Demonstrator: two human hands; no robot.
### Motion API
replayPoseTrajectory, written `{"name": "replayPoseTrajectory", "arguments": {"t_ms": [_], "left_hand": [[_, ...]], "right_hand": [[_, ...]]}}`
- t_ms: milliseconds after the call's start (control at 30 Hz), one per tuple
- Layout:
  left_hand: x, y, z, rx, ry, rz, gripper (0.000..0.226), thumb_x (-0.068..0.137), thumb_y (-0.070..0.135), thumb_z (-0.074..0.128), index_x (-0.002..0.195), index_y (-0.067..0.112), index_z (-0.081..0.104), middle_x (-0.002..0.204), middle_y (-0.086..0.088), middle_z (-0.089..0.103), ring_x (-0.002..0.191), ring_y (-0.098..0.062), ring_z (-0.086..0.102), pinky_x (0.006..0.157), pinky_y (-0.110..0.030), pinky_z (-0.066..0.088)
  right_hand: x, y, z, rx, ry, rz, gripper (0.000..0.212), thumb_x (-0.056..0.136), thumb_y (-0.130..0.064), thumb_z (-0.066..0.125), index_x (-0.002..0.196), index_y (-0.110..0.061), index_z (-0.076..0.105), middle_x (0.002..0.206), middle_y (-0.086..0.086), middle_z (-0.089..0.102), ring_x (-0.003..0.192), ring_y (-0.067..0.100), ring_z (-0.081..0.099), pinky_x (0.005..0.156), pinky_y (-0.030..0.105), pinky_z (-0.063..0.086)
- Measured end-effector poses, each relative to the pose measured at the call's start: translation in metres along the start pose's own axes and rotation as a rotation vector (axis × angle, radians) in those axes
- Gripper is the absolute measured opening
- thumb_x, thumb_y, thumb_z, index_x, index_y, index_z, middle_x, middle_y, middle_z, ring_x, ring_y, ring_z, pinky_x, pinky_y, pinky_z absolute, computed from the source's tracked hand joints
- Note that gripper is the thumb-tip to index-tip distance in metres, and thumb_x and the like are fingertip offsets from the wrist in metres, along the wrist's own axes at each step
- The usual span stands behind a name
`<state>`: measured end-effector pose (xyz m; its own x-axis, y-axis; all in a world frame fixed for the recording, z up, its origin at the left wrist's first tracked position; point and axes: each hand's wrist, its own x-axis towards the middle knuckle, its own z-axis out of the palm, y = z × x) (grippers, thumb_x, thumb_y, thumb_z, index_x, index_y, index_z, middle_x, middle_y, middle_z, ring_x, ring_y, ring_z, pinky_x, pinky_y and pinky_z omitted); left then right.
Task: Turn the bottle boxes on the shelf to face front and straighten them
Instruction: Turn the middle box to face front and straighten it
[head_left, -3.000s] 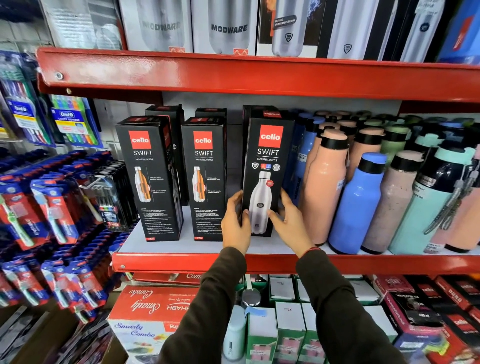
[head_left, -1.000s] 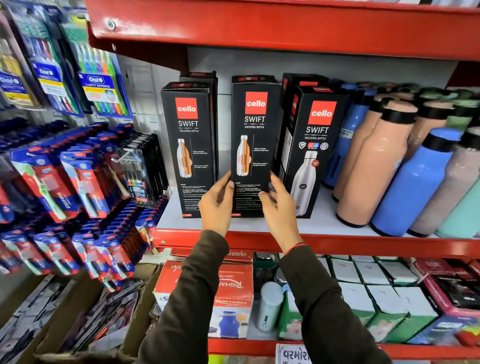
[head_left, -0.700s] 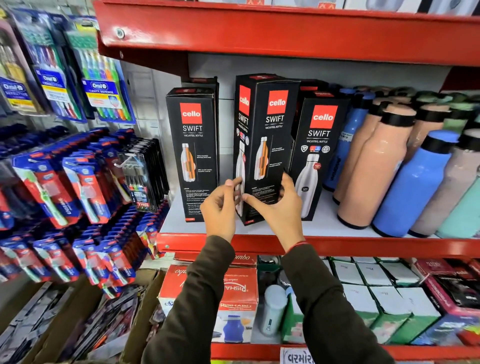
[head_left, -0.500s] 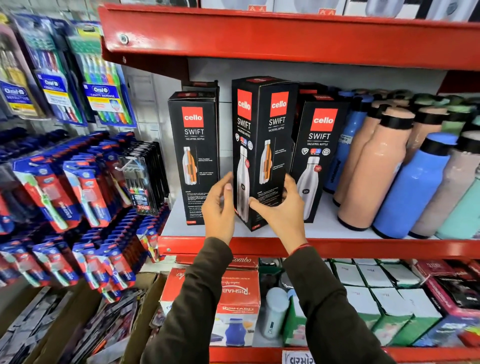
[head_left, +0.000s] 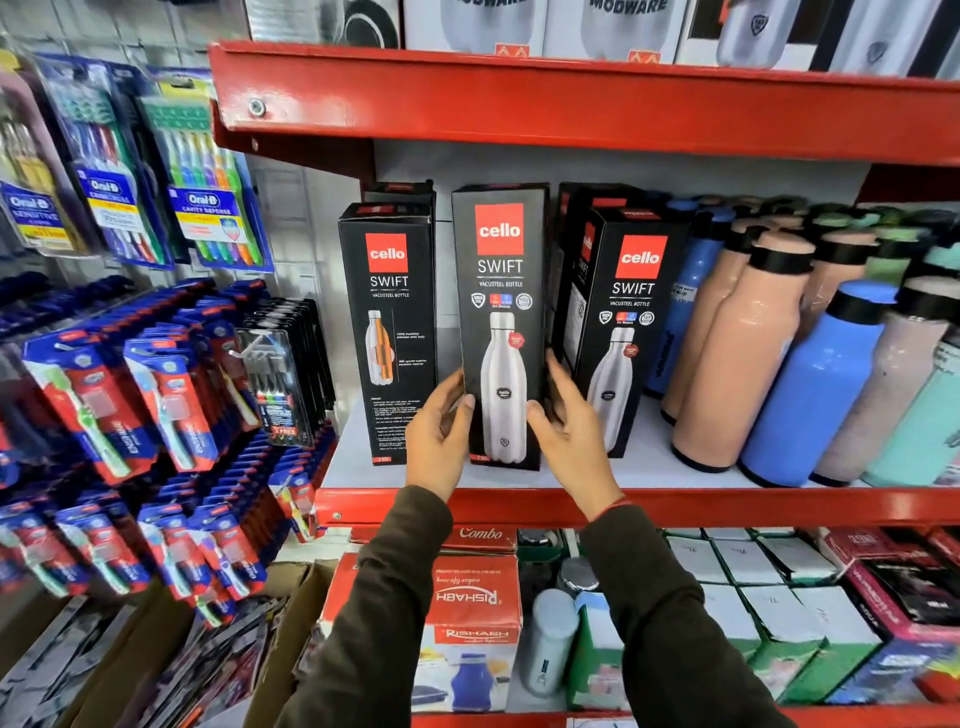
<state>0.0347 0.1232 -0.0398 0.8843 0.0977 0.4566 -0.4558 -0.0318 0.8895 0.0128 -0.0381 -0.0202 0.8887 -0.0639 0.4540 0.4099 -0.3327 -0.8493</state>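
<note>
Three black Cello Swift bottle boxes stand in the front row of the middle shelf (head_left: 675, 470). The middle box (head_left: 501, 291) shows its silver-bottle face to me and stands upright. My left hand (head_left: 439, 434) grips its lower left edge and my right hand (head_left: 569, 434) its lower right edge. The left box (head_left: 388, 332) shows a face with an orange cutaway bottle. The right box (head_left: 626, 322) shows a silver bottle and is turned slightly, with its left side visible. More black boxes stand behind them, mostly hidden.
Loose bottles, peach (head_left: 740, 348) and blue (head_left: 818, 384), crowd the shelf right of the boxes. Toothbrush packs (head_left: 171, 415) hang at the left. A red shelf lip (head_left: 571, 104) runs overhead. White cartons (head_left: 748, 582) and a Rishabh box (head_left: 470, 597) fill the shelf below.
The middle box has turned in my hands from its orange-cutaway face, past a corner, to its silver-bottle face. Both hands stayed at its lower edges.
</note>
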Motion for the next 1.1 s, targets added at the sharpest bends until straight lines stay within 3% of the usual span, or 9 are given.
{"name": "replayPoseTrajectory", "arguments": {"t_ms": [167, 433, 533, 667, 767, 867, 967, 1033, 1100], "left_hand": [[-0.002, -0.004, 0.004, 0.021, 0.032, 0.022, 0.045, 0.097, 0.001, 0.051, 0.133, 0.028, 0.049, 0.125, 0.017, 0.059, 0.115, 0.019, 0.054, 0.104, -0.009, 0.042], [-0.003, -0.015, 0.013, 0.067, 0.075, 0.029, 0.057, 0.094, -0.009, 0.048, 0.129, 0.036, 0.048, 0.127, 0.017, 0.059, 0.116, 0.021, 0.052, 0.102, -0.004, 0.039], [-0.003, -0.019, 0.015, 0.092, 0.082, 0.026, 0.059, 0.094, -0.009, 0.048, 0.128, 0.039, 0.048, 0.124, 0.022, 0.058, 0.115, 0.023, 0.051, 0.103, -0.005, 0.039], [0.000, -0.023, 0.017, 0.099, 0.087, 0.009, 0.057, 0.094, -0.008, 0.047, 0.134, 0.033, 0.048, 0.127, 0.014, 0.058, 0.112, 0.026, 0.051, 0.101, -0.003, 0.039], [0.001, -0.025, 0.018, 0.136, 0.102, 0.019, 0.053, 0.094, -0.008, 0.047, 0.138, 0.022, 0.051, 0.126, 0.012, 0.058, 0.109, 0.029, 0.050, 0.097, 0.002, 0.038], [0.000, -0.025, 0.019, 0.173, 0.112, 0.022, 0.051, 0.095, -0.005, 0.048, 0.140, 0.020, 0.050, 0.125, 0.012, 0.058, 0.107, 0.029, 0.050, 0.094, 0.004, 0.037], [-0.003, -0.022, 0.019, 0.176, 0.110, 0.021, 0.052, 0.096, -0.003, 0.049, 0.141, 0.023, 0.049, 0.127, 0.010, 0.059, 0.112, 0.023, 0.050, 0.097, 0.003, 0.037], [-0.006, -0.021, 0.018, 0.151, 0.115, 0.033, 0.052, 0.096, 0.001, 0.053, 0.142, 0.025, 0.047, 0.130, 0.013, 0.057, 0.112, 0.025, 0.051, 0.098, 0.000, 0.039], [-0.009, -0.018, 0.017, 0.106, 0.129, 0.034, 0.051, 0.096, 0.009, 0.058, 0.142, 0.027, 0.046, 0.131, 0.014, 0.057, 0.115, 0.019, 0.054, 0.097, -0.002, 0.042]], "right_hand": [[0.001, 0.008, 0.007, -0.046, 0.000, -0.041, 0.061, 0.101, -0.005, 0.049, 0.156, -0.017, 0.027, 0.160, -0.001, 0.036, 0.148, 0.009, 0.032, 0.122, 0.042, 0.031], [0.010, 0.017, 0.012, -0.106, 0.001, -0.008, 0.062, 0.100, -0.002, 0.046, 0.156, -0.019, 0.025, 0.157, 0.002, 0.041, 0.146, 0.014, 0.037, 0.122, 0.042, 0.031], [0.012, 0.021, 0.015, -0.105, 0.008, 0.004, 0.062, 0.099, 0.001, 0.046, 0.155, -0.017, 0.027, 0.152, -0.004, 0.043, 0.142, 0.010, 0.040, 0.121, 0.037, 0.031], [0.015, 0.022, 0.019, -0.132, 0.036, 0.019, 0.063, 0.099, 0.001, 0.046, 0.155, -0.019, 0.026, 0.145, -0.008, 0.045, 0.139, 0.013, 0.044, 0.114, 0.022, 0.031], [0.014, 0.022, 0.020, -0.114, 0.046, 0.024, 0.062, 0.100, 0.001, 0.046, 0.155, -0.019, 0.027, 0.149, 0.005, 0.051, 0.137, 0.018, 0.048, 0.117, 0.035, 0.037], [0.011, 0.020, 0.023, -0.091, 0.094, -0.003, 0.059, 0.099, 0.002, 0.047, 0.153, -0.018, 0.033, 0.149, 0.004, 0.050, 0.138, 0.017, 0.048, 0.117, 0.037, 0.038], [0.007, 0.020, 0.024, -0.069, 0.184, -0.017, 0.052, 0.097, -0.001, 0.054, 0.145, -0.019, 0.044, 0.142, 0.001, 0.055, 0.127, 0.010, 0.056, 0.108, 0.026, 0.046], [0.003, 0.020, 0.023, -0.046, 0.253, -0.017, 0.047, 0.095, -0.003, 0.059, 0.137, -0.023, 0.050, 0.129, -0.004, 0.059, 0.110, -0.004, 0.059, 0.092, 0.013, 0.050], [-0.001, 0.020, 0.023, -0.034, 0.323, -0.037, 0.043, 0.093, -0.002, 0.061, 0.128, -0.027, 0.054, 0.116, -0.004, 0.061, 0.095, -0.005, 0.060, 0.080, 0.012, 0.051]]}}
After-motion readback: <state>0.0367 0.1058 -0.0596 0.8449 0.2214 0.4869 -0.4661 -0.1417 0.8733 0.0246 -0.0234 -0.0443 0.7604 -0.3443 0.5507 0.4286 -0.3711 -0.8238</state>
